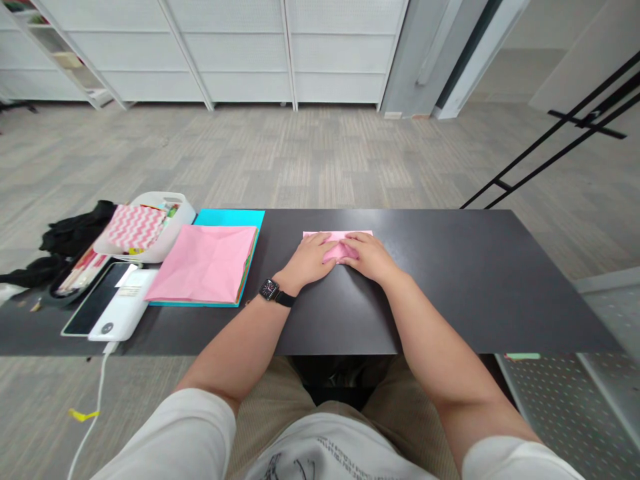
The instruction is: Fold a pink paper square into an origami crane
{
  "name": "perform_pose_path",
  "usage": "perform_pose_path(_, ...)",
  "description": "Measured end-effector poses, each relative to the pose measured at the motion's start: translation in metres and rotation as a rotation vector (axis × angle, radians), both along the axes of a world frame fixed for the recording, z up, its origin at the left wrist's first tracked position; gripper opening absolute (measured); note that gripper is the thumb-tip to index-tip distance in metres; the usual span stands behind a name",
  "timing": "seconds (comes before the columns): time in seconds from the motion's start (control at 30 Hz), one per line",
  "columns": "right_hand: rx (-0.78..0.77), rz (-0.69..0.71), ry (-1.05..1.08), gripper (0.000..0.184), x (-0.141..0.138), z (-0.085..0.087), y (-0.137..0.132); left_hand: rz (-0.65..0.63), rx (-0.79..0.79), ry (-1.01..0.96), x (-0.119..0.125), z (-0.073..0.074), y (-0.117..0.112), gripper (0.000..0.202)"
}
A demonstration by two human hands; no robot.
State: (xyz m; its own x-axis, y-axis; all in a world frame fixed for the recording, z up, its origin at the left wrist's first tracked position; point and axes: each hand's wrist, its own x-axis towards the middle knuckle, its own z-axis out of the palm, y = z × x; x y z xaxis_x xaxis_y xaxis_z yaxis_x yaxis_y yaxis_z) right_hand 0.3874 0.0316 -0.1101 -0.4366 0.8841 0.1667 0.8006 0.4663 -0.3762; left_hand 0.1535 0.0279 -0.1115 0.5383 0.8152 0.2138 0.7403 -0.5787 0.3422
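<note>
A small folded sheet of pink paper (341, 251) lies on the dark table, its far edge showing beyond my fingers. My left hand (313, 257) holds its left side, thumb at the near edge and fingers bent over the top. On the right side, my right hand (367, 257) grips it in much the same way, with the fingertips of both hands close together at the middle. Both hands cover much of the paper, so its folds show only in part. A black watch (270, 289) is on my left wrist.
Left of my hands, a larger pink sheet (210, 260) tops a stack of coloured paper with a blue sheet (235, 217) beneath. Farther left are a white basket (175, 230), a white power bank (123, 307) with a cable, a dark tablet-like device (95, 300) and black cloth (75, 230).
</note>
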Motion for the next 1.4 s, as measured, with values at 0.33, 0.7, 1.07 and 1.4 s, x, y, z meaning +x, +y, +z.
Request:
perform_pose_path(0.33, -0.054, -0.089, -0.002, 0.083, 0.014, 0.006, 0.002, -0.005, -0.027, -0.017, 0.0, 0.003, 0.001, 0.049)
perform_pose_path(0.7, -0.259, -0.289, -0.164, 0.111, 0.054, 0.027, 0.002, -0.01, -0.022, -0.015, -0.002, -0.002, 0.004, 0.049)
perform_pose_path(1.07, -0.391, -0.376, -0.168, 0.106, 0.095, 0.034, 0.004, 0.008, -0.052, -0.011, 0.0, 0.006, 0.001, 0.047)
perform_pose_path(1.4, 0.034, -0.051, 0.09, 0.04, 0.011, 0.018, -0.002, 0.03, -0.026, -0.01, 0.002, 0.004, -0.001, 0.046)
